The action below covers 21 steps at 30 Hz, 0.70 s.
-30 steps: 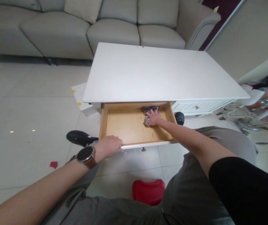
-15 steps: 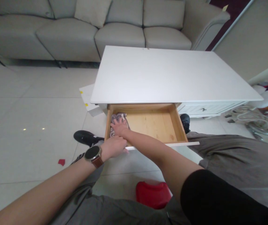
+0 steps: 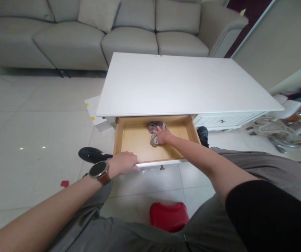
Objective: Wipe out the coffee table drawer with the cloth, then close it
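A wooden drawer (image 3: 133, 138) is pulled out from the white coffee table (image 3: 187, 84). My left hand (image 3: 124, 163) has its fingers curled over the left part of the drawer's white front edge. Inside the drawer, a patterned brown-and-white cloth (image 3: 154, 140) lies bunched near the middle of the bottom. My right hand (image 3: 163, 135) presses down on this cloth with its fingers over it, and part of the cloth is hidden beneath the palm. A small knob (image 3: 162, 167) sticks out from the drawer front.
A red plastic object (image 3: 169, 217) rests on the tiled floor between my legs. Beside the table's left end is a white box (image 3: 97, 117). A grey sofa (image 3: 129, 42) stands behind. Coiled hoses or cords (image 3: 268, 129) lie at the right.
My right hand and the cloth have moved right, from the drawer's left side to its middle. My left hand stays on the front edge. The view has shifted slightly.
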Each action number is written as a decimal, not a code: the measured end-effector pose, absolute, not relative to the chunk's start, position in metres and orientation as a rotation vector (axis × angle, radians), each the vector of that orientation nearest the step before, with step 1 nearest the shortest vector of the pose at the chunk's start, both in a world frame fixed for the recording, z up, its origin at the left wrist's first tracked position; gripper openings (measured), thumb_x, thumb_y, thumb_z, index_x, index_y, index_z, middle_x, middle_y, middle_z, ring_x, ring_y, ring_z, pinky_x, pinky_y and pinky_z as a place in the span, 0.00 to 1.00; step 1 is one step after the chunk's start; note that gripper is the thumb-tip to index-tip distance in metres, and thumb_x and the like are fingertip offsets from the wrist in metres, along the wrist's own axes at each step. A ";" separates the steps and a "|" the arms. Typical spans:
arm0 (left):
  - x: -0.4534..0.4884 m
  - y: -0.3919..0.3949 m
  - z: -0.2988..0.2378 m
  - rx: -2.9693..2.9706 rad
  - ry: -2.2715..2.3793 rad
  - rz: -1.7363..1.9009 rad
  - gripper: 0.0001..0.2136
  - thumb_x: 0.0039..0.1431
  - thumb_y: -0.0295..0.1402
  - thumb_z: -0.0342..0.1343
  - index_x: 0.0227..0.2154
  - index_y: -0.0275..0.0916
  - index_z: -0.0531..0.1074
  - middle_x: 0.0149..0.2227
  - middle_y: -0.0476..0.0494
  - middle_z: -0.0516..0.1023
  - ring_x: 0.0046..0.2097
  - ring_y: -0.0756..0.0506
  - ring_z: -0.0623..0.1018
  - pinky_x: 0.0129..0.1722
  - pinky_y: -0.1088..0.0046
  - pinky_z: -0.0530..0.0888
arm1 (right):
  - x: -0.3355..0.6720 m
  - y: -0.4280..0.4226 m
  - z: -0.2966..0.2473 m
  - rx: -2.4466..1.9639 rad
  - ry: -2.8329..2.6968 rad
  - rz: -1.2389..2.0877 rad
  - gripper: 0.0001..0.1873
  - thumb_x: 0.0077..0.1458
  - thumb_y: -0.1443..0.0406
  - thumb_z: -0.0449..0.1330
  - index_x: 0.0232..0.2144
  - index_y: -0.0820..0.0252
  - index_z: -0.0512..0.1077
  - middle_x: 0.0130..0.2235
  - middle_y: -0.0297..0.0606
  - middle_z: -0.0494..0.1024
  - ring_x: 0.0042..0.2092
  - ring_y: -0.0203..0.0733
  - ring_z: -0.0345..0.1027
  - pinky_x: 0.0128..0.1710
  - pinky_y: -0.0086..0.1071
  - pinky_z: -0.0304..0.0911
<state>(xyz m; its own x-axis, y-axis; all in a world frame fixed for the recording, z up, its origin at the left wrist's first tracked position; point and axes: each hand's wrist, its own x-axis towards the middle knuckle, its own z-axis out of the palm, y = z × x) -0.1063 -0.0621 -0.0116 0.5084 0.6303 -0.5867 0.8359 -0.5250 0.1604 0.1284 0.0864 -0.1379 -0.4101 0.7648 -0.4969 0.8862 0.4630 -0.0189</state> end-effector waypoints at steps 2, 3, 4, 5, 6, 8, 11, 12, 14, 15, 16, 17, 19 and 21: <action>-0.107 -0.062 -0.012 2.323 1.201 -0.632 0.17 0.66 0.46 0.59 0.34 0.36 0.84 0.37 0.31 0.84 0.43 0.35 0.83 0.43 0.63 0.75 | 0.180 0.090 -0.133 1.462 2.187 -0.294 0.48 0.53 0.55 0.65 0.73 0.46 0.55 0.76 0.51 0.47 0.72 0.76 0.47 0.63 0.62 0.56; -0.107 -0.062 -0.012 2.320 1.201 -0.627 0.17 0.65 0.45 0.60 0.34 0.36 0.84 0.37 0.31 0.84 0.43 0.35 0.83 0.43 0.63 0.74 | 0.205 0.090 -0.131 1.507 2.105 -0.250 0.47 0.54 0.57 0.65 0.73 0.46 0.54 0.76 0.52 0.46 0.71 0.75 0.48 0.64 0.61 0.55; -0.107 -0.061 -0.013 2.317 1.202 -0.628 0.17 0.65 0.45 0.60 0.34 0.36 0.84 0.37 0.31 0.84 0.43 0.35 0.83 0.43 0.63 0.74 | 0.226 0.089 -0.130 1.533 2.063 -0.230 0.46 0.55 0.58 0.65 0.73 0.49 0.55 0.76 0.56 0.46 0.71 0.76 0.48 0.63 0.62 0.54; -0.106 -0.061 -0.013 2.317 1.204 -0.631 0.17 0.65 0.45 0.60 0.34 0.36 0.84 0.37 0.31 0.84 0.43 0.35 0.83 0.42 0.63 0.74 | 0.244 0.087 -0.128 1.529 2.048 -0.224 0.46 0.54 0.59 0.65 0.73 0.51 0.56 0.75 0.57 0.47 0.71 0.76 0.48 0.63 0.61 0.54; -0.106 -0.061 -0.014 2.315 1.206 -0.638 0.16 0.64 0.46 0.60 0.34 0.37 0.84 0.38 0.31 0.84 0.43 0.35 0.83 0.42 0.64 0.75 | 0.258 0.085 -0.128 1.511 2.044 -0.222 0.47 0.54 0.59 0.65 0.73 0.51 0.56 0.75 0.56 0.48 0.72 0.76 0.47 0.64 0.61 0.53; -0.106 -0.060 -0.014 2.308 1.206 -0.650 0.16 0.64 0.46 0.60 0.35 0.37 0.84 0.38 0.31 0.84 0.43 0.36 0.83 0.42 0.64 0.75 | 0.271 0.082 -0.128 1.479 2.038 -0.235 0.49 0.52 0.57 0.66 0.73 0.50 0.54 0.76 0.55 0.46 0.73 0.75 0.43 0.66 0.61 0.50; -0.106 -0.058 -0.015 2.298 1.194 -0.660 0.16 0.64 0.46 0.60 0.35 0.37 0.84 0.39 0.31 0.84 0.43 0.36 0.83 0.41 0.64 0.75 | 0.267 0.081 -0.130 1.480 1.991 -0.262 0.52 0.51 0.56 0.67 0.74 0.50 0.51 0.76 0.54 0.42 0.74 0.77 0.38 0.67 0.66 0.46; -0.106 -0.058 -0.015 2.300 1.189 -0.664 0.16 0.64 0.46 0.60 0.36 0.37 0.84 0.39 0.31 0.84 0.43 0.36 0.83 0.41 0.64 0.75 | 0.263 0.081 -0.130 1.478 1.984 -0.263 0.52 0.51 0.56 0.67 0.74 0.50 0.51 0.76 0.54 0.42 0.74 0.78 0.38 0.67 0.66 0.46; -0.106 -0.058 -0.014 2.309 1.185 -0.674 0.17 0.65 0.46 0.59 0.36 0.37 0.84 0.39 0.31 0.84 0.43 0.35 0.83 0.42 0.64 0.75 | 0.258 0.082 -0.128 1.455 2.010 -0.250 0.52 0.50 0.57 0.68 0.73 0.50 0.54 0.76 0.55 0.45 0.73 0.79 0.42 0.65 0.66 0.50; -0.106 -0.059 -0.014 2.311 1.188 -0.679 0.17 0.65 0.45 0.59 0.37 0.37 0.84 0.39 0.30 0.84 0.43 0.35 0.83 0.42 0.64 0.75 | 0.257 0.081 -0.127 1.434 2.034 -0.246 0.52 0.49 0.58 0.69 0.73 0.50 0.55 0.75 0.56 0.47 0.72 0.79 0.45 0.64 0.65 0.53; -0.106 -0.059 -0.013 2.308 1.192 -0.687 0.16 0.65 0.45 0.59 0.37 0.37 0.84 0.39 0.30 0.85 0.44 0.35 0.83 0.42 0.64 0.75 | 0.258 0.080 -0.125 1.410 2.063 -0.250 0.52 0.48 0.58 0.69 0.72 0.50 0.57 0.74 0.56 0.48 0.71 0.79 0.48 0.63 0.64 0.55; -0.105 -0.059 -0.013 2.301 1.199 -0.692 0.16 0.65 0.44 0.59 0.38 0.37 0.84 0.40 0.30 0.85 0.44 0.35 0.83 0.43 0.63 0.75 | 0.259 0.079 -0.124 1.382 2.086 -0.266 0.52 0.47 0.58 0.70 0.72 0.50 0.58 0.74 0.57 0.50 0.69 0.78 0.52 0.62 0.62 0.58; -0.105 -0.059 -0.013 2.287 1.206 -0.695 0.16 0.64 0.44 0.59 0.38 0.37 0.84 0.40 0.30 0.85 0.44 0.35 0.83 0.43 0.63 0.75 | 0.264 0.074 -0.123 1.323 2.105 -0.312 0.54 0.43 0.59 0.72 0.71 0.49 0.59 0.73 0.56 0.51 0.66 0.76 0.57 0.60 0.60 0.61; -0.105 -0.058 -0.013 2.282 1.198 -0.694 0.16 0.64 0.45 0.59 0.37 0.38 0.85 0.39 0.30 0.85 0.43 0.36 0.83 0.43 0.63 0.75 | 0.268 0.068 -0.123 1.288 2.102 -0.349 0.56 0.40 0.61 0.73 0.71 0.47 0.60 0.74 0.55 0.50 0.65 0.74 0.60 0.60 0.59 0.61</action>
